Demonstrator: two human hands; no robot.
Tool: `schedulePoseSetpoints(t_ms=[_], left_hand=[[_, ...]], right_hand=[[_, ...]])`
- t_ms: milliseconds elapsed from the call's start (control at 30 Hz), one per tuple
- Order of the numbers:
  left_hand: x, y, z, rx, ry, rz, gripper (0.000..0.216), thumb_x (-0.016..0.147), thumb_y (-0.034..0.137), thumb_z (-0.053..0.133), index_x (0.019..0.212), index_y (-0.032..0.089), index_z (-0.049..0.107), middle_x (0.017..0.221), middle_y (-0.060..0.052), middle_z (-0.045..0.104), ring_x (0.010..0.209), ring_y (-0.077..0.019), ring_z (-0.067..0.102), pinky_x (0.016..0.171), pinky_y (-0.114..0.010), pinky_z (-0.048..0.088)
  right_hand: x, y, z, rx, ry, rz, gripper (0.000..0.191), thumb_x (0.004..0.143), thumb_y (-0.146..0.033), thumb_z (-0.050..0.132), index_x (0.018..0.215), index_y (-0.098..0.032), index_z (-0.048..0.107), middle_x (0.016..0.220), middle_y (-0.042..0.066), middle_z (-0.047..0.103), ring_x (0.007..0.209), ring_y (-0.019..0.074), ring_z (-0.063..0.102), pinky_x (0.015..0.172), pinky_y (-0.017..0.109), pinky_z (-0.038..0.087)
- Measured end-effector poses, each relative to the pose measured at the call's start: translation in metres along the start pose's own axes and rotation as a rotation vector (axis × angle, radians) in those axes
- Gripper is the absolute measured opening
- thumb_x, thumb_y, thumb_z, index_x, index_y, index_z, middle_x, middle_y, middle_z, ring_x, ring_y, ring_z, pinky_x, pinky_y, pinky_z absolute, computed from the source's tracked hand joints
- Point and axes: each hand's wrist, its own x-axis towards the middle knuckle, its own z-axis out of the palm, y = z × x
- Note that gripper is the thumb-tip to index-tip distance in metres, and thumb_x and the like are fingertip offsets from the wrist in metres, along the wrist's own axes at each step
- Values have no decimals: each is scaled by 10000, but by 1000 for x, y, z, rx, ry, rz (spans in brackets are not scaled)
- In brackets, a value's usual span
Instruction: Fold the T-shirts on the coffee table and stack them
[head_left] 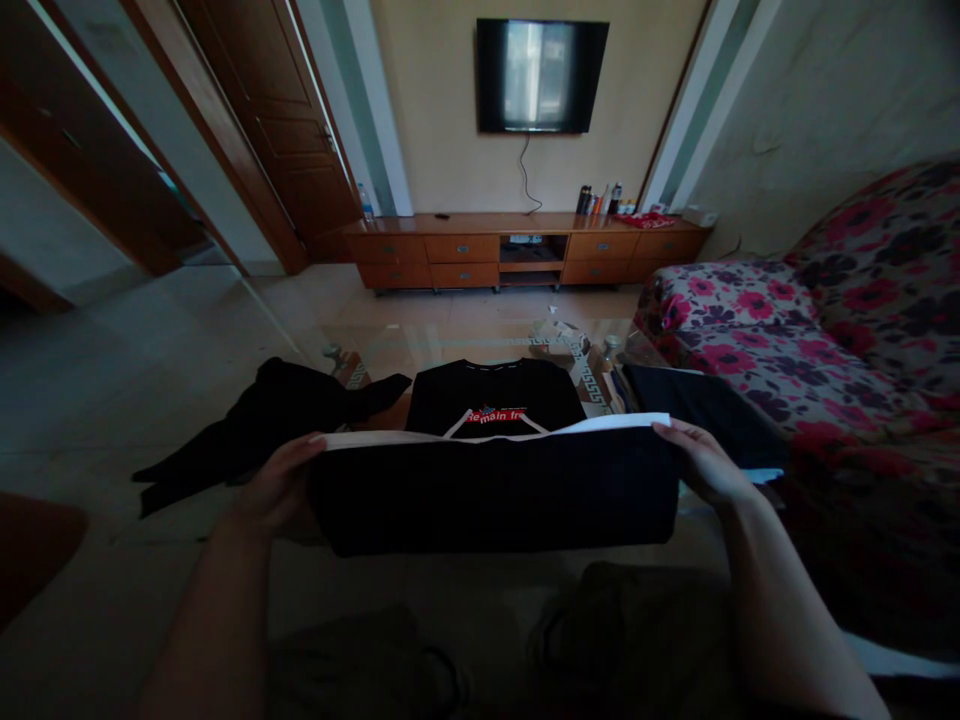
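A black T-shirt with a red and white print lies on the glass table, collar facing away from me. In front of it I hold up a wide piece of black cloth with a white strip along its top edge. Whether this cloth is part of the T-shirt, I cannot tell. My left hand is closed on its left upper corner, and my right hand pinches the right upper corner. The cloth hangs down between them and covers the lower part of the T-shirt.
To the left a crumpled black garment lies on the glass table. Dark folded cloth lies at the right, beside a flower-patterned sofa. Against the far wall stands a wooden cabinet, below a television.
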Motion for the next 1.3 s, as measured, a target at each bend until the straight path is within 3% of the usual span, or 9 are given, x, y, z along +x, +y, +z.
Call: schedulePoseSetpoints(t_ms=[33, 133, 267, 567, 733, 933, 1133, 1200, 1300], left_hand=[[8, -5, 10, 35, -55, -15, 468, 636, 365, 888, 1023, 153, 731, 930, -45, 754, 814, -185, 704, 743, -289, 579], [34, -34, 32, 266, 52, 73, 515, 600, 493, 868, 968, 154, 746, 897, -35, 754, 811, -193, 691, 753, -283, 549], [65, -75, 40, 653, 128, 156, 473, 668, 577, 732, 885, 156, 742, 828, -63, 751, 825, -241, 694, 726, -302, 527], [96, -88, 35, 692, 96, 151, 372, 586, 224, 668, 947, 182, 747, 927, -67, 768, 882, -244, 713, 810, -318, 549], [93, -87, 37, 554, 177, 176, 398, 592, 201, 684, 987, 182, 723, 934, -69, 761, 881, -227, 715, 836, -324, 552], [83, -91, 41, 681, 187, 206, 316, 678, 310, 731, 958, 171, 685, 896, -81, 726, 854, -245, 704, 853, -384, 560], [56, -85, 66, 1179, 239, 620, 464, 874, 362, 578, 1281, 139, 605, 1266, -181, 607, 1215, -331, 585, 1082, -498, 442], [42, -83, 82, 1294, 173, 703, 472, 921, 382, 529, 1334, 161, 593, 1364, -187, 552, 1300, -345, 522, 1125, -505, 396], [23, -89, 102, 1415, -62, 673, 501, 957, 494, 495, 1360, 219, 610, 1477, -154, 521, 1366, -344, 478, 1158, -498, 356]], right_hand=[[10, 5, 6, -56, 32, -19, 424, 776, -513, 765, 1044, -188, 721, 915, 74, 764, 827, 228, 708, 748, 322, 561], [37, 30, 16, -383, 160, -97, 402, 806, -528, 711, 970, -161, 719, 841, 71, 751, 748, 211, 676, 640, 274, 504], [60, 55, 22, -854, 251, -137, 291, 859, -449, 639, 842, -169, 718, 772, 65, 728, 699, 194, 657, 616, 258, 424], [66, 64, 25, -967, 335, -133, 250, 911, -372, 582, 952, -177, 733, 881, 81, 757, 775, 201, 688, 678, 261, 427], [65, 62, 25, -936, 364, -116, 249, 913, -374, 582, 965, -183, 733, 876, 79, 759, 788, 203, 693, 684, 263, 433], [67, 65, 25, -936, 366, -92, 270, 913, -371, 580, 1009, -169, 731, 923, 98, 764, 836, 227, 707, 753, 295, 482], [53, 61, 49, -1079, 430, -195, 447, 934, -266, 529, 1329, -64, 587, 1210, 217, 676, 1120, 307, 652, 996, 389, 476], [41, 63, 71, -1175, 444, -281, 554, 954, -292, 510, 1455, -58, 480, 1408, 256, 540, 1295, 350, 535, 1099, 445, 403], [23, 76, 108, -1272, 301, -241, 619, 996, -447, 475, 1545, -169, 417, 1584, 206, 374, 1433, 399, 371, 1146, 542, 330]])
